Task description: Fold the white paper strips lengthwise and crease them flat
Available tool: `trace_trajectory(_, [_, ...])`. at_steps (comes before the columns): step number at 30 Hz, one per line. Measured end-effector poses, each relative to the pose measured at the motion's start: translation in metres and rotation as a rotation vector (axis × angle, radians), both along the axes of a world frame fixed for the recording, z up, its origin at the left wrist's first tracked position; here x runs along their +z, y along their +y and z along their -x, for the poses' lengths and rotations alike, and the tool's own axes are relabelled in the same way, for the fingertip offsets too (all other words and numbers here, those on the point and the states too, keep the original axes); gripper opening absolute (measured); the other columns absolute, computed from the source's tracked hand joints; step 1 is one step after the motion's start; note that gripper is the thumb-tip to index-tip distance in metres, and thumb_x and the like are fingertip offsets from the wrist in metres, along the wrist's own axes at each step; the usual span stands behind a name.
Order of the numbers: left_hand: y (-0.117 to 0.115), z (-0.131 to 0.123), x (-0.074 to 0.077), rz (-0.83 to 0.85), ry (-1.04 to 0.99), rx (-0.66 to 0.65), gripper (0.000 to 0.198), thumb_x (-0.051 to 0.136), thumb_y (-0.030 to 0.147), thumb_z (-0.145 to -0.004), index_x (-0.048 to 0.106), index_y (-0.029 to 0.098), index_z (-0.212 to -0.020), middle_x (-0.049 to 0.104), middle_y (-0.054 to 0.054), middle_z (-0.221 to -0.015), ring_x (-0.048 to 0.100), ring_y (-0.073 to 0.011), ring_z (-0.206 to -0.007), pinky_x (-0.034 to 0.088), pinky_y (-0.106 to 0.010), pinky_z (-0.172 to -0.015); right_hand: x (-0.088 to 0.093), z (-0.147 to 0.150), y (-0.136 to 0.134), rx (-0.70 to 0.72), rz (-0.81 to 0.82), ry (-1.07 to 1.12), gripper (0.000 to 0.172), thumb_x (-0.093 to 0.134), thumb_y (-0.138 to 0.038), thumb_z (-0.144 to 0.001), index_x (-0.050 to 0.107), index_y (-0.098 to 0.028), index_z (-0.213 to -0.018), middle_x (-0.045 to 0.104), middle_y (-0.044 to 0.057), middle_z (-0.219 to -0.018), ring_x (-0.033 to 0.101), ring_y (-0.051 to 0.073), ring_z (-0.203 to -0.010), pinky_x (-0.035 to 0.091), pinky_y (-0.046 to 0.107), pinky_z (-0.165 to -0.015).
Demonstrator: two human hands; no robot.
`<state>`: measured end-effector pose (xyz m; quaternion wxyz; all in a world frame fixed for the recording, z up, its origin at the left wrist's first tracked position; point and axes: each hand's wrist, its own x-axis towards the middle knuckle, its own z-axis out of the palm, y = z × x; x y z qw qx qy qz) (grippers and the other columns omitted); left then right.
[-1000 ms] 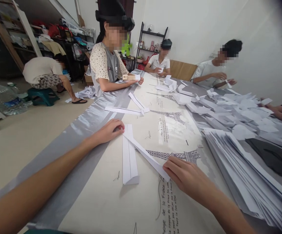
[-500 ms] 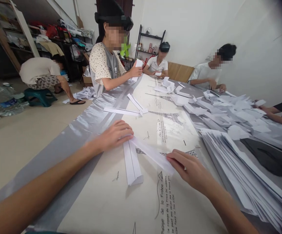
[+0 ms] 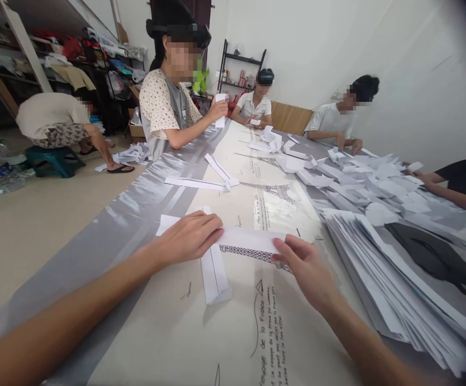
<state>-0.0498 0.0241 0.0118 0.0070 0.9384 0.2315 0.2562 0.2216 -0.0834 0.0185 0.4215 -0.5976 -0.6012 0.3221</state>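
Note:
A white folded paper strip [image 3: 252, 237] stretches crosswise just over the printed tablecloth [image 3: 144, 332]. My left hand [image 3: 192, 236] closes over its left part, with fingers pressed together; a white end sticks out beyond the knuckles. My right hand [image 3: 307, 265] pinches the strip's right end between thumb and fingers. Beneath it, running towards me, lies another folded paper strip [image 3: 215, 281] with a dark line along it, its upper part partly hidden by my left hand. Farther up the table, two more strips, one lined strip [image 3: 194, 183] and a slanted strip [image 3: 217, 167], meet at one end.
A stack of white paper sheets [image 3: 385, 289] lies at my right, beside a dark flat item [image 3: 426, 254]. Behind it spreads a heap of folded papers [image 3: 369, 182]. Several people sit around the table; one person [image 3: 56, 120] bends over on a green stool [image 3: 56, 161] at left.
The strip has swung from slanting down to the right to lying nearly level. My right hand has risen with its end, and a paper end now shows left of my left hand.

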Motion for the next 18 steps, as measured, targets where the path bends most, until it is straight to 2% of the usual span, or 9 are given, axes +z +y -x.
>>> trace_trajectory(3, [0.000, -0.002, -0.002, 0.010, 0.010, 0.016, 0.031, 0.030, 0.031, -0.108, 0.054, 0.020, -0.091, 0.057, -0.003, -0.079, 0.052, -0.0186, -0.071, 0.045, -0.036, -0.078, -0.001, -0.004, 0.003, 0.020, 0.157, 0.248, 0.035, 0.064, -0.052, -0.094, 0.070, -0.020, -0.080, 0.072, 0.008, -0.096, 0.070, 0.024, -0.095, 0.059, 0.037, -0.084])
trace_trajectory(7, [0.001, -0.001, -0.007, 0.106, 0.022, 0.007, 0.031, 0.033, 0.036, -0.108, 0.057, 0.020, -0.099, 0.061, -0.004, -0.084, 0.058, -0.0201, -0.080, 0.046, -0.036, -0.080, -0.003, -0.005, 0.006, -0.020, 0.127, 0.393, 0.029, 0.074, -0.047, -0.088, 0.072, -0.020, -0.078, 0.074, 0.007, -0.101, 0.070, 0.023, -0.100, 0.057, 0.038, -0.096])
trace_trajectory(9, [0.001, 0.000, -0.008, 0.194, 0.027, 0.009, 0.032, 0.034, 0.040, -0.108, 0.059, 0.021, -0.103, 0.064, -0.005, -0.088, 0.060, -0.0211, -0.084, 0.046, -0.035, -0.079, -0.005, -0.005, 0.007, -0.078, 0.095, 0.449, 0.025, 0.079, -0.045, -0.083, 0.076, -0.020, -0.085, 0.075, 0.007, -0.101, 0.070, 0.024, -0.101, 0.058, 0.039, -0.096])
trace_trajectory(13, [-0.001, 0.000, -0.004, 0.370, 0.064, 0.030, 0.036, 0.033, 0.048, -0.107, 0.060, 0.025, -0.109, 0.066, -0.004, -0.089, 0.064, -0.0221, -0.084, 0.045, -0.033, -0.073, -0.009, -0.006, 0.008, -0.140, 0.102, 0.569, 0.029, 0.083, -0.044, -0.078, 0.080, -0.021, -0.095, 0.075, 0.007, -0.102, 0.071, 0.024, -0.100, 0.063, 0.035, -0.088])
trace_trajectory(18, [-0.004, -0.001, 0.004, 0.407, 0.137, 0.104, 0.042, 0.032, 0.055, -0.105, 0.056, 0.027, -0.125, 0.067, -0.001, -0.080, 0.066, -0.0226, -0.076, 0.045, -0.031, -0.068, -0.007, -0.005, 0.006, -0.091, 0.173, 0.604, 0.027, 0.080, -0.044, -0.082, 0.081, -0.021, -0.098, 0.075, 0.007, -0.107, 0.070, 0.022, -0.100, 0.064, 0.027, -0.080])
